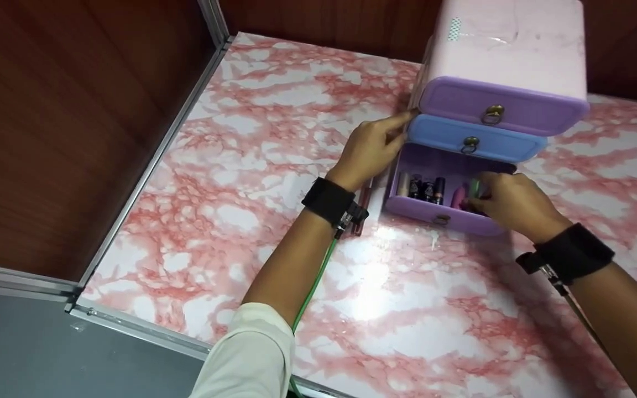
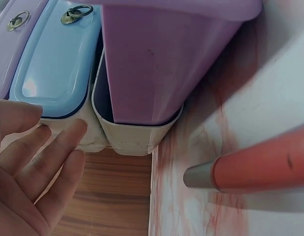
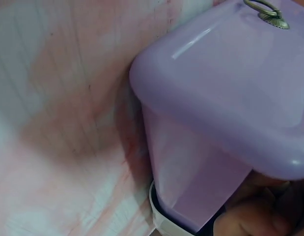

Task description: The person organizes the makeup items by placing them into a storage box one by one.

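The lowest purple drawer (image 1: 407,207) is pulled out of a small drawer unit (image 1: 509,50). Inside it, several dark lipstick-like tubes (image 1: 439,189) stand at the left, with a pink one (image 1: 458,196) further right. My right hand (image 1: 520,202) reaches into the drawer's right side, fingers curled, and appears to pinch a small green item (image 1: 475,188), mostly hidden by the fingers. With its fingertips my left hand (image 1: 371,146) touches or nearly touches the unit's left side by the blue drawer (image 1: 479,138). In the left wrist view its fingers (image 2: 63,142) are spread and loosely bent.
Reddish pencil-like sticks (image 1: 364,207) lie on the marbled table (image 1: 241,215) below my left wrist; one reddish stick with a grey end (image 2: 250,167) looms close in the left wrist view. A wooden panel (image 1: 75,110) walls the left. A green cable (image 1: 318,276) trails along my left forearm.
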Demonstrator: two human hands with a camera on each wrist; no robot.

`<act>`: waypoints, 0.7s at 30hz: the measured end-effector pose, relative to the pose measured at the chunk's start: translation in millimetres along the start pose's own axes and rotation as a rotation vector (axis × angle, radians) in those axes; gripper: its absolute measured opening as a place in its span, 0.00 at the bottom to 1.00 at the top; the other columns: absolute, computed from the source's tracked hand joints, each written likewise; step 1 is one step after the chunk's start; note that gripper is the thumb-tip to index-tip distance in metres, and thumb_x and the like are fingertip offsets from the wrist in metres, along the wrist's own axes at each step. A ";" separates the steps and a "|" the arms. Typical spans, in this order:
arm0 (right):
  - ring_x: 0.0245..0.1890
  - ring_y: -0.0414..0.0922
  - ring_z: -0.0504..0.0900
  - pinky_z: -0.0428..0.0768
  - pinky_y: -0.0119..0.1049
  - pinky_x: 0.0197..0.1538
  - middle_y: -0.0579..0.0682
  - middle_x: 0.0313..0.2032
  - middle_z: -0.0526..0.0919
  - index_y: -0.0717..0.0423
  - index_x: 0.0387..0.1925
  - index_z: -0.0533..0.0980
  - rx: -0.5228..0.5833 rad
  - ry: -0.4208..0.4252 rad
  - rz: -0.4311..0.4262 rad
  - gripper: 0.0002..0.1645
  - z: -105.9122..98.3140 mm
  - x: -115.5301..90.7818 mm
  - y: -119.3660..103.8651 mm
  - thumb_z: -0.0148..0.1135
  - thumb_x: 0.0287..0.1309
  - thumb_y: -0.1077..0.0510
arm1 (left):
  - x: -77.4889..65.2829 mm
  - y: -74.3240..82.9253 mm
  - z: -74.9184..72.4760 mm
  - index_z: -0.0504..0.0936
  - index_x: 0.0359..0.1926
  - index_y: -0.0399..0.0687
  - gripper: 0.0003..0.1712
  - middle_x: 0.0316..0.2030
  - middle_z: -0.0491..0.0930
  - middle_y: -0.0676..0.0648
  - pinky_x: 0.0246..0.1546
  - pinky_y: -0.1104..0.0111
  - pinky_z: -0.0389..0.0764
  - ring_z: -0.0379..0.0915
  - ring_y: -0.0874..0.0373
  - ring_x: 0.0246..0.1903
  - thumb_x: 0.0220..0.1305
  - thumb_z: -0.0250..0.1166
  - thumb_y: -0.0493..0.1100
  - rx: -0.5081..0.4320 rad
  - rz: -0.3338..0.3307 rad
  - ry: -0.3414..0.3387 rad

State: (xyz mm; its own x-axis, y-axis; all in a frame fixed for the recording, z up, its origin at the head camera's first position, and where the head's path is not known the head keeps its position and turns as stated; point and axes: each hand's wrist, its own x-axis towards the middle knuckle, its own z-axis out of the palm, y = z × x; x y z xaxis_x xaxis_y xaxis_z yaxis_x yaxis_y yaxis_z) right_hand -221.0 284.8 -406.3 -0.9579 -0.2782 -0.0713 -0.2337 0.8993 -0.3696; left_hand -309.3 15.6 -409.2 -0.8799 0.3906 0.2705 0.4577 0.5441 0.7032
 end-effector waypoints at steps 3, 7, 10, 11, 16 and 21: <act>0.25 0.47 0.76 0.71 0.43 0.28 0.49 0.23 0.78 0.57 0.28 0.75 -0.004 -0.046 0.002 0.14 -1.0 3.1 -0.3 0.70 0.56 0.53 | -0.4 0.1 -0.6 0.73 0.66 0.58 0.24 0.47 0.84 0.51 0.33 0.76 0.74 0.79 0.68 0.38 0.70 0.61 0.45 0.008 0.004 -0.004; 0.23 0.47 0.73 0.68 0.43 0.28 0.47 0.20 0.74 0.56 0.25 0.74 -0.029 -0.104 -0.014 0.11 -2.6 8.4 -1.1 0.67 0.56 0.57 | -1.1 -0.2 -1.1 0.73 0.66 0.57 0.24 0.47 0.84 0.52 0.33 0.76 0.74 0.79 0.68 0.38 0.70 0.60 0.44 0.020 0.028 0.001; 0.23 0.47 0.71 0.67 0.42 0.28 0.46 0.19 0.72 0.54 0.25 0.74 -0.045 -0.135 -0.025 0.08 -3.1 11.5 -1.9 0.65 0.56 0.59 | -1.4 -0.5 -1.1 0.74 0.65 0.56 0.24 0.49 0.84 0.52 0.32 0.76 0.74 0.79 0.68 0.38 0.70 0.60 0.44 0.016 0.035 0.004; 0.23 0.46 0.72 0.68 0.42 0.27 0.46 0.19 0.73 0.54 0.26 0.75 -0.048 -0.142 -0.029 0.07 -2.9 12.3 -2.2 0.65 0.55 0.59 | -1.4 -0.7 -1.1 0.74 0.65 0.56 0.24 0.49 0.84 0.51 0.32 0.76 0.74 0.79 0.68 0.37 0.70 0.61 0.44 0.013 0.035 0.008; 0.27 0.49 0.80 0.77 0.48 0.32 0.50 0.24 0.81 0.57 0.31 0.78 0.001 -0.151 -0.058 0.02 0.4 16.3 -2.9 0.64 0.54 0.62 | -0.9 -1.1 -0.7 0.73 0.65 0.55 0.24 0.49 0.84 0.51 0.31 0.76 0.74 0.79 0.67 0.37 0.70 0.61 0.45 0.004 0.025 0.006; 0.35 0.55 0.84 0.81 0.53 0.38 0.60 0.34 0.85 0.64 0.46 0.79 0.072 -0.189 -0.051 0.15 2.3 18.8 -3.4 0.63 0.57 0.61 | -0.1 -1.1 -0.3 0.73 0.66 0.56 0.24 0.50 0.83 0.51 0.32 0.77 0.75 0.80 0.68 0.38 0.70 0.61 0.46 -0.003 0.017 -0.003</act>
State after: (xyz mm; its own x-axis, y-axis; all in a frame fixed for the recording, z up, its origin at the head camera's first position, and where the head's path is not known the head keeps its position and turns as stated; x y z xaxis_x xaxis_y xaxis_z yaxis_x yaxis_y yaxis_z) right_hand -237.8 275.7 -408.5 -0.8952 -0.3871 -0.2209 -0.2619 0.8579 -0.4422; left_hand -309.7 14.8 -409.8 -0.8714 0.4020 0.2810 0.4726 0.5347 0.7005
